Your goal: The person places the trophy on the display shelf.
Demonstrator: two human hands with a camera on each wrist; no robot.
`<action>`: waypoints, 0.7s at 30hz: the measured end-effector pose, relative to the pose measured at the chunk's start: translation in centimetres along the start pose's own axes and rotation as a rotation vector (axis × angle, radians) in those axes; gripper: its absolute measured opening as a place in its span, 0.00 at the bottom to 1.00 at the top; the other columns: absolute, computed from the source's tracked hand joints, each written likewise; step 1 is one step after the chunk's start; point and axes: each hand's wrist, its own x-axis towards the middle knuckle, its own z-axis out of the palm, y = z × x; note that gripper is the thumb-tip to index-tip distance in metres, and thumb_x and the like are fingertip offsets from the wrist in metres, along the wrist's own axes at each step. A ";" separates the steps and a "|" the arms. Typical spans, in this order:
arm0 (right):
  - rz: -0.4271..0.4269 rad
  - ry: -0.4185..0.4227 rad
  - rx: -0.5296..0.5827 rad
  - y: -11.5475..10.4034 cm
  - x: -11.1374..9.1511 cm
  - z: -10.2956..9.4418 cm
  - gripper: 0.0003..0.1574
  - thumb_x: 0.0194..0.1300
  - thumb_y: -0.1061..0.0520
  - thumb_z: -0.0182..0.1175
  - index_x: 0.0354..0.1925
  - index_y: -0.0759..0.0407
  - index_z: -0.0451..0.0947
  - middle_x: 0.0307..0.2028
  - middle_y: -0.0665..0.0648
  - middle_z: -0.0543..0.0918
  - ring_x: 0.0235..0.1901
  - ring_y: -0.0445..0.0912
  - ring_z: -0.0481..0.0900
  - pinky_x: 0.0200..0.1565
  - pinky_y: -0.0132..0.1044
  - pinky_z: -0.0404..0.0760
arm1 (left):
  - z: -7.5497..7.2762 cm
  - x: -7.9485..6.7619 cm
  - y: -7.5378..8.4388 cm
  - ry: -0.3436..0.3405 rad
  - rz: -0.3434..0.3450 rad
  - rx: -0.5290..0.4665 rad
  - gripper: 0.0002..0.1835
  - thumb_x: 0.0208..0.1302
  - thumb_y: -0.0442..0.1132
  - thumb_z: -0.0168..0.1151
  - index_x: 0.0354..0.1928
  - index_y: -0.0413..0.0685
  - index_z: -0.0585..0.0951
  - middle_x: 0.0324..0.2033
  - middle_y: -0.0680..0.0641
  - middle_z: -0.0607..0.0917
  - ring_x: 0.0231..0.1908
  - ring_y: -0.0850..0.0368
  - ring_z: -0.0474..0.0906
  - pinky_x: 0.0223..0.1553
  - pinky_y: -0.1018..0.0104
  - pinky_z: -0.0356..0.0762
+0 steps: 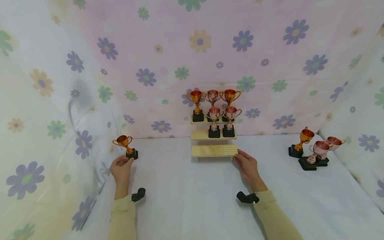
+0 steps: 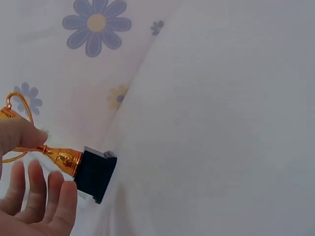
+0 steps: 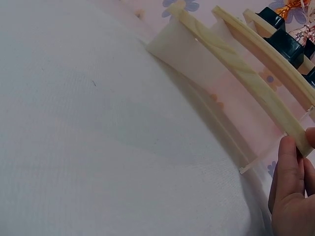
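Note:
In the head view, my left hand [image 1: 121, 168] is at a gold trophy cup [image 1: 123, 140] with a black base, upright on the white cloth at left. The left wrist view has my thumb across its stem and my bent fingers spread beneath, with a gap between fingertips and stem. Farther right, my right hand [image 1: 247, 166] pinches the right end of the lowest step of a three-step wooden display stand [image 1: 214, 150]. On its top step are two gold cups and a rose-gold cup [image 1: 212, 95]; the middle step carries two rose-gold cups [image 1: 214, 114] toward its right side.
Off to the right on the cloth stand another gold trophy cup [image 1: 306, 136] and two rose-gold cups [image 1: 321, 148], close together. Flower-printed fabric [image 1: 162, 66] hangs behind and at both sides. Each wrist bears a black camera mount [image 1: 247, 197].

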 end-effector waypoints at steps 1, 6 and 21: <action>0.001 0.000 0.000 0.0 0.0 0.0 0.32 0.74 0.66 0.55 0.73 0.69 0.63 0.70 0.67 0.68 0.44 0.34 0.84 0.55 0.28 0.83 | 0.0 0.3 0.2 0.030 -0.023 -0.008 0.28 0.59 0.29 0.72 0.61 0.32 0.73 0.39 0.51 0.81 0.34 0.70 0.76 0.34 0.86 0.77; -0.002 -0.007 -0.003 0.0 0.1 0.0 0.32 0.75 0.65 0.55 0.73 0.69 0.63 0.70 0.66 0.68 0.43 0.34 0.84 0.54 0.28 0.83 | 0.0 2.0 1.4 0.006 -0.080 0.002 0.42 0.60 0.33 0.73 0.73 0.40 0.63 0.64 0.38 0.73 0.55 0.54 0.74 0.55 0.71 0.80; 0.005 -0.022 -0.016 0.0 0.2 -0.2 0.32 0.75 0.64 0.55 0.73 0.69 0.63 0.71 0.65 0.68 0.45 0.34 0.83 0.56 0.28 0.82 | 1.4 5.0 2.3 -0.086 -0.083 -0.212 0.43 0.65 0.32 0.69 0.78 0.49 0.58 0.62 0.43 0.76 0.57 0.59 0.74 0.65 0.72 0.74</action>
